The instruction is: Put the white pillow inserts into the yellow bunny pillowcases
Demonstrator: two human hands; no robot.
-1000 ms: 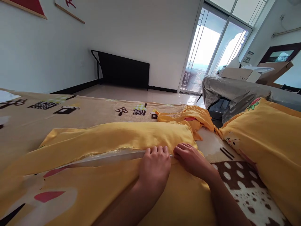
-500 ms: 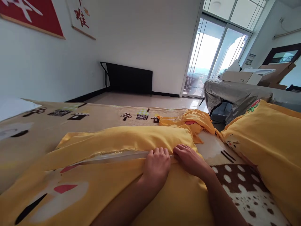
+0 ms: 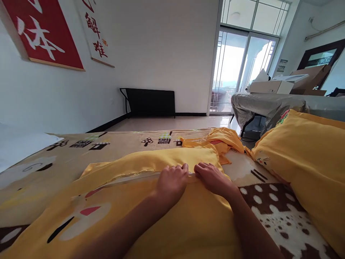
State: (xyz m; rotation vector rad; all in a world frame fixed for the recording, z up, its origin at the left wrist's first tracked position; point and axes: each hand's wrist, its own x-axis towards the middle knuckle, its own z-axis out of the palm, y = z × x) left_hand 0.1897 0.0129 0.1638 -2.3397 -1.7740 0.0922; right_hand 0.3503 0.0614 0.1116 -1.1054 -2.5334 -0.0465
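A yellow pillowcase with a cartoon print lies across the bed in front of me, a white pillow showing through its long open edge. My left hand is curled over that edge, fingers pinching the fabric. My right hand rests right beside it on the same edge, fingers bent down onto the cloth. The two hands almost touch.
A second yellow pillow lies at the right. A crumpled yellow cloth sits beyond the hands. The bed wears a beige and brown patterned blanket. A covered table with boxes, a black folded table and glass doors stand behind.
The view has tilted upward, showing more of the wall. Both hands stay on the pillowcase opening, sitting slightly closer together.
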